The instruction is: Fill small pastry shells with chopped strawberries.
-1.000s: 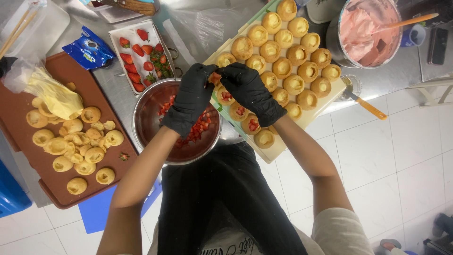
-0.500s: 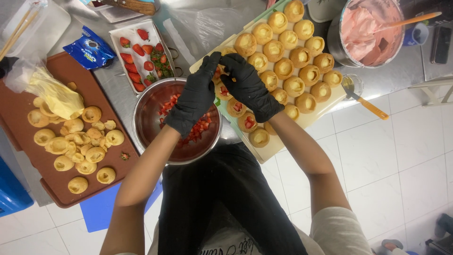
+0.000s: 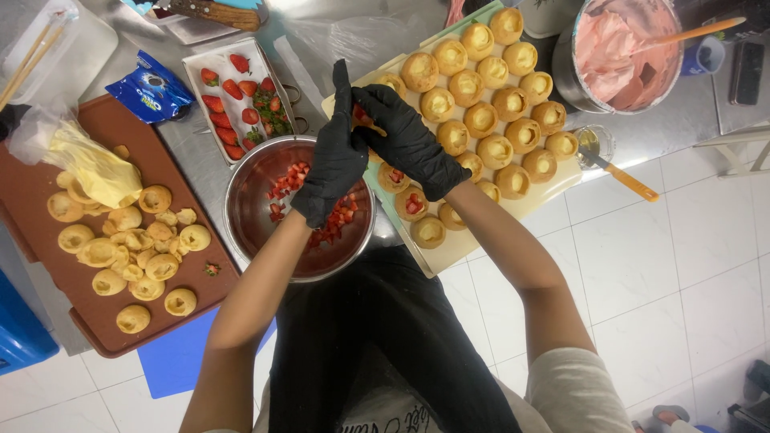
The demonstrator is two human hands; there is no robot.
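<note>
Gloved hands fill a pastry shell above a bowl of chopped strawberries.

A crumpled blue snack packet [image 3: 151, 92] lies at the far end of the brown tray [image 3: 48, 196], beside a white rectangular punnet of whole strawberries [image 3: 239, 98]; a clear piping bag of yellow cream [image 3: 88, 164] rests on the tray among loose pastry tops [image 3: 132, 252]. The left hand [image 3: 335, 160] and right hand [image 3: 409, 143], both in black gloves, meet over the near corner of the pale board [image 3: 449, 248], fingers pinched closed around a small golden pastry shell [image 3: 362, 119] showing red fruit inside. Below them sits the steel bowl [image 3: 241, 228] of diced strawberry. Rows of hollow shells [image 3: 481, 119] cover the board; a pot of pink cream [image 3: 622, 48] stands beyond.
</note>
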